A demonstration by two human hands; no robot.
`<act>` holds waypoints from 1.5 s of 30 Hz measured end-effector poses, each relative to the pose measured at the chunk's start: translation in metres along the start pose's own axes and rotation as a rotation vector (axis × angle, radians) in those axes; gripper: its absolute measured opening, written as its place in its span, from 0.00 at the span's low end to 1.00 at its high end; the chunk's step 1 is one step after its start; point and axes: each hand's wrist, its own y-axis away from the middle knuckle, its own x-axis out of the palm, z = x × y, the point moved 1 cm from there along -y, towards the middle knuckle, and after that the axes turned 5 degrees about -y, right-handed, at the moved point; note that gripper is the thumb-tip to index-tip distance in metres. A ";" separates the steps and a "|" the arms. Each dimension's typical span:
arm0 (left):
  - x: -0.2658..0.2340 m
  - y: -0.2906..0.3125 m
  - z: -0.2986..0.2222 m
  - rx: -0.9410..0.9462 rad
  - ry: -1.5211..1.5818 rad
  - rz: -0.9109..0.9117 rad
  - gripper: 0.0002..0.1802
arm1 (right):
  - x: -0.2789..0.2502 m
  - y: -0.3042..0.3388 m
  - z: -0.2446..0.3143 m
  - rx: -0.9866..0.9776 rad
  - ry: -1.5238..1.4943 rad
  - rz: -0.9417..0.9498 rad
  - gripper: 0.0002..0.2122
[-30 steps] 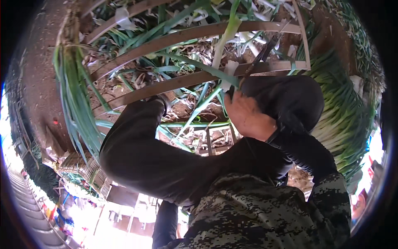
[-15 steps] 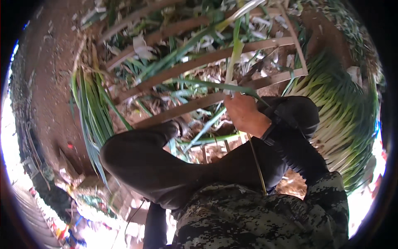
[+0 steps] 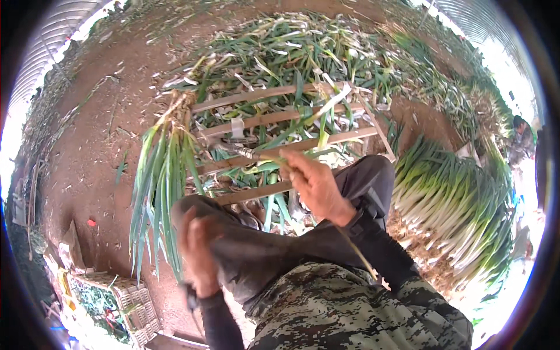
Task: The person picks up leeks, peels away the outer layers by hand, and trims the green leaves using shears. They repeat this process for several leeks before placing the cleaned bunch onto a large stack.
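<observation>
My right hand (image 3: 315, 185) is closed around a slender rod-like tool (image 3: 248, 153) with a greyish, banded end pointing left over the slatted wooden frame (image 3: 262, 119). A thin yellowish tube (image 3: 357, 249) runs from below that wrist towards my lap. Smeared by motion, my left hand (image 3: 199, 248) is over my left thigh, and its fingers cannot be made out. Just beyond it, a bunch of long green onions (image 3: 160, 186) leans at the frame's left end, roots up and leaves hanging down.
Loose leaves and peelings (image 3: 286, 52) lie heaped behind and under the frame. At my right is a large row of green onions (image 3: 461, 204), white stems towards me. A woven basket (image 3: 134, 309) with greens stands at lower left. Another person (image 3: 522, 140) is far right.
The head view has shifted, showing more ground ahead. My left hand has come into view. My right hand has moved left, and the pale upright stalk near it is no longer at its fingers.
</observation>
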 end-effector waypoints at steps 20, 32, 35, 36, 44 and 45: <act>0.127 -0.133 0.052 -0.131 -0.352 1.027 0.16 | 0.011 0.027 -0.126 0.973 -0.469 0.166 0.12; -0.096 -0.502 0.132 0.247 -1.283 -0.165 0.18 | 0.015 0.060 -0.175 1.176 0.160 0.733 0.23; -0.095 -0.556 0.162 0.161 -1.415 -0.125 0.28 | 0.012 0.072 -0.188 1.204 0.122 0.692 0.23; -0.087 -0.566 0.168 0.098 -1.437 -0.058 0.34 | 0.014 0.064 -0.183 1.244 0.100 0.656 0.24; -0.106 -0.614 0.170 0.034 -1.558 0.182 0.29 | 0.024 0.071 -0.200 1.260 0.077 0.636 0.23; -0.078 -0.599 0.160 0.161 -1.555 0.098 0.23 | 0.021 0.072 -0.196 1.236 0.105 0.617 0.24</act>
